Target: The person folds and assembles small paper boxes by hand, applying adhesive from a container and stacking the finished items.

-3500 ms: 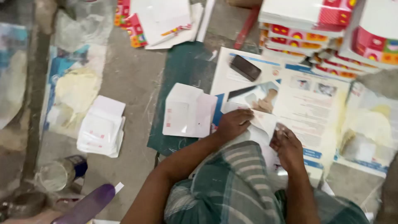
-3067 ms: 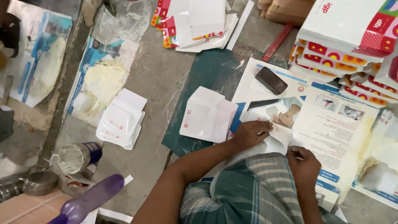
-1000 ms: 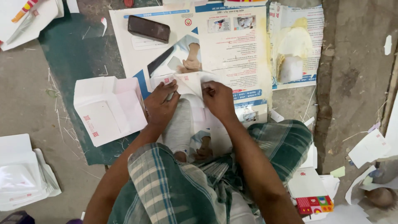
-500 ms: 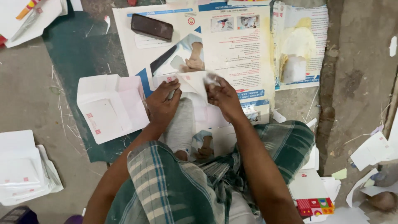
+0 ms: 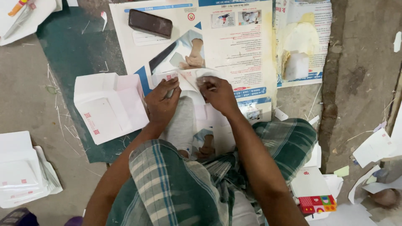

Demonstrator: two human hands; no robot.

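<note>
Hands meet near the middle of the frame, over a large printed poster sheet spread on the floor: the left hand and the right hand both press on a small white paper piece with a red mark at its corner. The left hand's fingers are curled down onto the paper's left part, and the right hand's fingertips are bunched and pinched on its right edge; whether a fold is caught between them cannot be told. The likeliest slip here seems to be a crooked crease: the paper is thin and lies on a glossy sheet, so uneven pressure from one hand could let it skid or wrinkle. Any glue on the fingers could also smear the printed face, judging by the yellowish paste patch at the upper right. A folded white envelope stack lies just left of the left hand on a dark green mat, near enough for an elbow to nudge it. A dark rectangular block rests on the poster toward the upper left, well apart from the fingers. More white envelopes sit at the lower left edge.
</note>
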